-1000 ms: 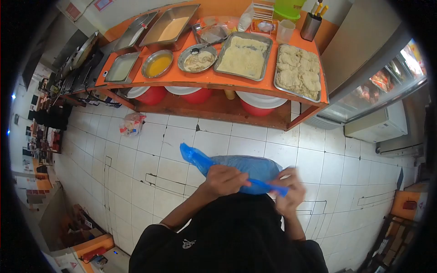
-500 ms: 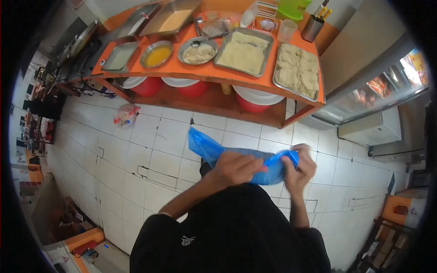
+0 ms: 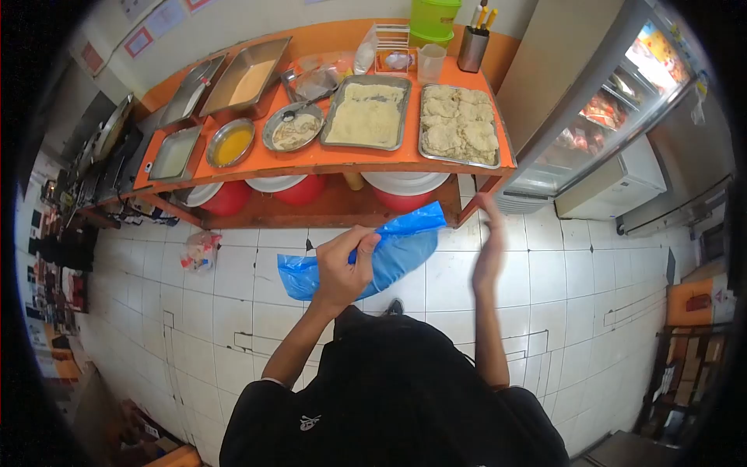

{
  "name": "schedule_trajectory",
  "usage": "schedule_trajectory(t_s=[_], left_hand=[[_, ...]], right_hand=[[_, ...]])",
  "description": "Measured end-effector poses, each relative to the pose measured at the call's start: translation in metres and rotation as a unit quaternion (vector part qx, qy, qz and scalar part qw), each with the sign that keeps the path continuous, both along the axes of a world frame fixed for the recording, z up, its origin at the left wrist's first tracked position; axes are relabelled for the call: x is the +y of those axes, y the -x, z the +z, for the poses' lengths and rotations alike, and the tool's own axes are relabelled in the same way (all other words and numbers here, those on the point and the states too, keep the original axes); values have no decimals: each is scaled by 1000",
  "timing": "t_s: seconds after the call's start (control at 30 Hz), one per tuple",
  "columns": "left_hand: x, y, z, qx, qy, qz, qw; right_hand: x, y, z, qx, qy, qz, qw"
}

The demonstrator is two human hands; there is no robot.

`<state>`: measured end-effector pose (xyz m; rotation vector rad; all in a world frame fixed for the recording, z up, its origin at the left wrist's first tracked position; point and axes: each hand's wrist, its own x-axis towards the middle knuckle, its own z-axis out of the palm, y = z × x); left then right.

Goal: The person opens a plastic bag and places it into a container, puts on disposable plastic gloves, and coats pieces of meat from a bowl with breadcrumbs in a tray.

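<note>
A blue plastic bag (image 3: 405,253) hangs in front of my body, bunched at its middle. My left hand (image 3: 348,263) grips it there in a closed fist, the thumb lying over the plastic. One end of the bag droops left of the fist, and the wider part spreads to the right. Off to the right, apart from the bag, is my right hand (image 3: 489,245). It is raised edge-on and slightly blurred, with fingers stretched out and nothing held.
An orange table (image 3: 311,159) ahead carries a tray of breaded pieces (image 3: 459,124), a crumb tray (image 3: 366,115), a yellow liquid bowl (image 3: 232,143) and a knife block (image 3: 473,48). Lidded red tubs (image 3: 406,201) stand beneath. A plastic bag of items (image 3: 201,251) lies on the floor. At right stands a glass-door fridge (image 3: 587,124).
My right hand has let go of the blue bag and moved right and up. My left hand has shifted left with the bag, whose right end now points upward. The view has tilted up.
</note>
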<state>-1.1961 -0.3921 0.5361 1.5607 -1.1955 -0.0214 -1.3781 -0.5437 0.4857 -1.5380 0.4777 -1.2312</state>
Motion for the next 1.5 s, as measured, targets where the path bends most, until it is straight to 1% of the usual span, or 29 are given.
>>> schedule_trajectory(t_s=[0.07,0.17,0.23,0.3,0.33,0.37,0.4,0.47,0.5,0.53,0.6,0.63,0.67,0.7,0.73,0.8,0.83,0.87,0.9,0.97,1.03,1.07,1.1,1.17,1.23,1.3,1.37,1.43,1.5], left_hand=[[-8,1,0,-5,7,-10,1000],[-11,-10,7,-79,38,9,996],[3,-18,15,-66,-14,35,997],[3,-17,19,-80,-16,34,996],[-1,-11,18,-76,9,20,997],[-4,-7,18,-70,36,7,997],[-2,-5,16,-71,34,4,997],[0,-7,15,-76,27,8,997],[3,-12,18,-81,26,9,996],[12,-15,20,-57,9,27,998],[26,-21,21,-25,-40,46,998],[26,-18,19,-21,-46,49,998],[18,-11,17,-33,-35,33,998],[14,-6,16,-46,-22,13,999],[14,-9,11,-35,-3,26,999],[18,-21,10,-29,1,33,999],[24,-25,8,-16,-5,48,999],[27,-27,7,-13,-11,53,998],[29,-27,5,-11,-14,53,998],[29,-26,2,-18,-17,53,998],[35,-31,-9,-18,-18,46,999],[38,-34,-12,-21,-24,41,999],[40,-35,-10,-21,-22,45,998],[43,-36,-6,66,8,-37,997],[33,-26,-3,62,12,1,998],[27,-19,-5,52,22,40,998],[26,-17,-10,-29,6,-71,997],[20,-12,-10,-16,21,-80,996],[16,-9,-11,-41,-12,-78,996]], right_hand=[[14,-3,-21,57,-13,67,996],[28,-22,-39,125,-32,158,979],[-14,-9,-24,9,-76,34,996],[-20,-18,-38,-44,-87,-41,994],[-6,-26,-55,-15,-85,-23,996],[20,-43,-76,54,-45,2,998],[40,-51,-78,78,-53,56,994],[46,-55,-60,91,-64,126,986],[35,-49,-46,77,-70,126,987],[25,-45,-40,53,-87,91,991],[18,-49,-98,-59,-195,23,979],[33,-53,-154,-112,-316,20,942],[77,-88,-145,109,-34,-34,993],[84,-81,-127,113,-40,-37,992],[83,-73,-92,81,-103,82,988],[65,-67,-30,-29,-163,205,965],[58,-65,-20,-30,-166,204,964],[50,-64,-13,7,-67,204,977],[47,-63,-10,45,33,204,977],[42,-65,-9,40,2,221,975],[27,-61,13,124,-34,178,976],[26,-64,18,69,37,144,986],[30,-63,25,69,39,148,986],[41,-57,36,49,15,155,987],[48,-54,37,69,6,185,980],[49,-59,41,40,33,193,980],[41,-57,48,45,40,193,979],[32,-42,40,141,-67,332,930],[29,-39,33,145,-46,320,935]])
